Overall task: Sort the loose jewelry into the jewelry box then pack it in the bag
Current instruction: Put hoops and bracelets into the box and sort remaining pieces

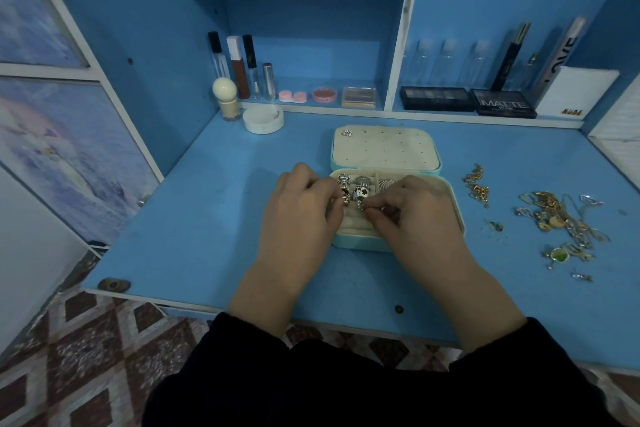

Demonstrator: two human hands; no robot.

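Rings (360, 183) seated in jewelry box (360, 243); right grip (412, 210) pinching ring (362, 206), left grip (301, 206) hold unclear; chains (557, 218) loose on tabletop (207, 218); packing pending.

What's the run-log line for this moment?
phase: sorting | jewelry box: open | right hand: pinches ring over slots | left hand: at slots, grip unclear | loose jewelry: right of box

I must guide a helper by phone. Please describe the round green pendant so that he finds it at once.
On the blue desk, look right of the open mint jewelry box, where loose jewelry lies in a heap. The pendant lies at the heap's near end. It alone has a round green face; its neighbours are gold and silver.
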